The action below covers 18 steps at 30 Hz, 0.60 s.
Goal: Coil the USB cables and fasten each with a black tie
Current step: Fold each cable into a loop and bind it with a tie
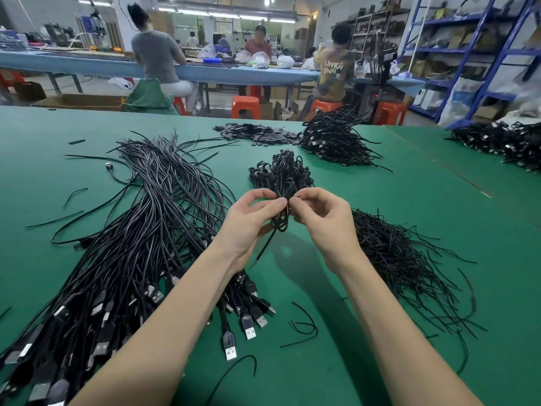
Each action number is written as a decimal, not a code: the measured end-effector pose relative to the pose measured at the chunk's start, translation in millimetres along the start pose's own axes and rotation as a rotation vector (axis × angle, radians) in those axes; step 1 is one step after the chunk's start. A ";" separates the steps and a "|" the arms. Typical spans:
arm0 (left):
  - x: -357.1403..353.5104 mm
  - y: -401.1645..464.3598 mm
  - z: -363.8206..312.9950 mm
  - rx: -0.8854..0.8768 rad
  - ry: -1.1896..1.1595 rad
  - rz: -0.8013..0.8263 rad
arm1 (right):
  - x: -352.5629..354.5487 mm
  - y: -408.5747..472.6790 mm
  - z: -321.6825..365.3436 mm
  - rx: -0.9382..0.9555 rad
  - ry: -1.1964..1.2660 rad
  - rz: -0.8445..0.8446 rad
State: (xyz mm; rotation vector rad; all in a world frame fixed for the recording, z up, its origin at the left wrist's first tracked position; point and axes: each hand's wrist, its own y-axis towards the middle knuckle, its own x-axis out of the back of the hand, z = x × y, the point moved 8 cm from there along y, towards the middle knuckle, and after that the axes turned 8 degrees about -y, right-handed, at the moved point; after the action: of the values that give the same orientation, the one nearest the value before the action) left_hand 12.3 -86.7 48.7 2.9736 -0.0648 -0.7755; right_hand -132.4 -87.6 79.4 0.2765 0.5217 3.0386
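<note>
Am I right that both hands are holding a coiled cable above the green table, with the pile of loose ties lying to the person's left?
Not quite: the head view shows the ties to the person's right. The left hand and right hand do hold the coiled cable above the green table.

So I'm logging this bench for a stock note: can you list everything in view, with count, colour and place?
Table: one, green, under all of it.
Loose USB cables: a large heap, black with silver plugs, left of the hands.
Black ties: a spread pile, right of the hands.
Coiled cables: a small pile, black, just beyond the hands.
Tied bundles: a bigger heap, black, far centre; another heap at far right.
Small flat pieces: a pile, dark grey, far centre-left.
Stools: several, orange, past the table.
Shelving: blue, right wall.
Other workers: three seated, background bench.
Left hand: grip pinching a coiled cable.
Right hand: grip pinching the same coil.
</note>
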 end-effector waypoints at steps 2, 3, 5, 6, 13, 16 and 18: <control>-1.6 -0.4 -12.5 -0.198 0.144 -0.001 | -9.2 -4.0 -18.9 -0.341 0.379 0.040; -3.5 -2.0 -18.4 -0.298 0.241 0.011 | -17.1 -10.2 -29.0 -0.546 0.608 0.067; -6.5 -6.2 -23.6 -0.412 0.373 0.032 | -31.1 -24.6 -37.5 -0.854 0.984 0.099; -6.0 -6.7 -22.6 -0.410 0.371 0.028 | -33.4 -27.1 -36.7 -0.886 1.040 0.108; 12.3 3.6 4.0 -0.061 0.100 -0.134 | 1.8 0.3 4.6 0.096 -0.406 0.097; 11.7 4.3 6.4 -0.027 0.017 -0.109 | 1.2 -5.5 15.2 0.358 -0.582 0.088; 11.4 4.1 6.9 -0.023 0.014 -0.094 | 2.2 -5.7 17.5 0.410 -0.593 0.061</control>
State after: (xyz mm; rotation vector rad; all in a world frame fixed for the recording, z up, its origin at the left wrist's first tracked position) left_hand 18.8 -91.9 37.5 2.9791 0.0849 -0.7597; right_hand -131.3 -76.4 94.1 1.1698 1.0681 2.6586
